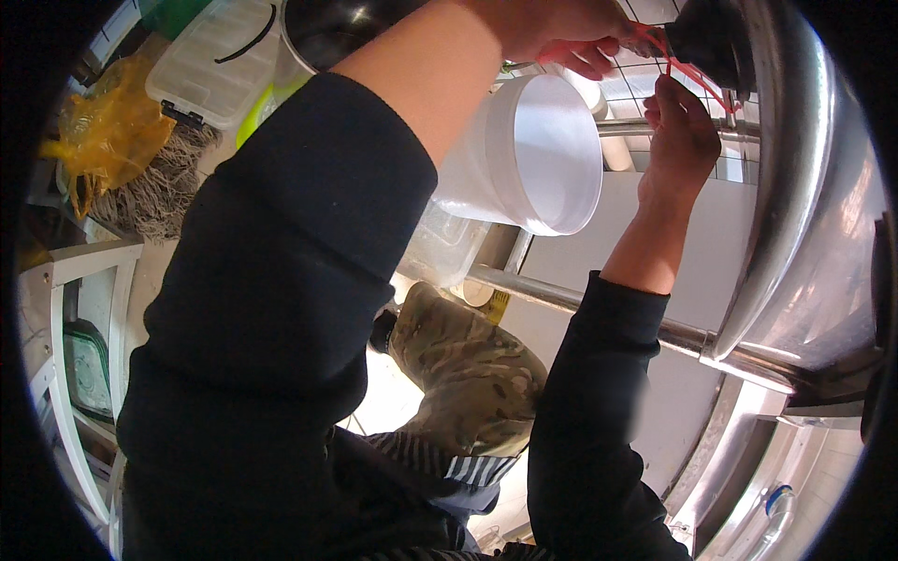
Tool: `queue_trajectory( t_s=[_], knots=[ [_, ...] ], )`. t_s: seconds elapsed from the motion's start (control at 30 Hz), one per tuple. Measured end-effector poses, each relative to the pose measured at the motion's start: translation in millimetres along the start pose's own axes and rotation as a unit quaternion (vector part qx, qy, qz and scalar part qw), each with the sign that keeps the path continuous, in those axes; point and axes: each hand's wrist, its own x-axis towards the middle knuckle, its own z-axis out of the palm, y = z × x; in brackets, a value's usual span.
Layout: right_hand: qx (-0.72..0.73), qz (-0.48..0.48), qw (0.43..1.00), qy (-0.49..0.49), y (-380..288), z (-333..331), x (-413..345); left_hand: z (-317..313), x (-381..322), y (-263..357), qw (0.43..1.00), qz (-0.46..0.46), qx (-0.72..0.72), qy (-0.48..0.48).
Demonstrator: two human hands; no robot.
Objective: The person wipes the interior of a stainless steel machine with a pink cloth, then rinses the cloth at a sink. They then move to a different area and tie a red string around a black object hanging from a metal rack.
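Note:
My left hand is at the top, its fingers bent around part of a red cord or strip, partly blurred. Below and to the right, my right hand pinches the same red strip between thumb and fingertips. The strip runs across a black fitting beside the curved stainless steel basin, and its far end hangs near a metal rail. Beneath my left hand, a translucent white plastic bucket stands with its mouth showing; I cannot see anything in it.
Metal tube rails cross below the basin. A clear plastic bin is behind the bucket. At left are a lidded plastic box, a yellow plastic bag, a grey string mop head and a white metal frame.

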Motion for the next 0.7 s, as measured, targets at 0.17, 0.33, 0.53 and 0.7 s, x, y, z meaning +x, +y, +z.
queue_trajectory(
  t_s=[0.17,0.33,0.53,0.7],
  knots=[
    [-0.168,-0.273,0.947,0.018,14.4,-5.5,11.9,-6.1,31.1,-16.0,0.87,0.377,0.319,-0.013],
    [-0.285,-0.318,0.903,0.038,9.6,-9.6,7.1,19.6,54.0,-33.1,0.563,0.554,0.572,0.218],
    [-0.151,-0.337,0.928,0.045,-5.0,-0.8,-8.6,57.8,10.8,-49.8,0.847,0.373,0.287,0.247],
    [-0.1,-0.346,0.933,-0.014,-5.7,2.6,-6.1,66.8,-2.5,-49.5,0.856,0.332,0.291,0.269]
  ],
)
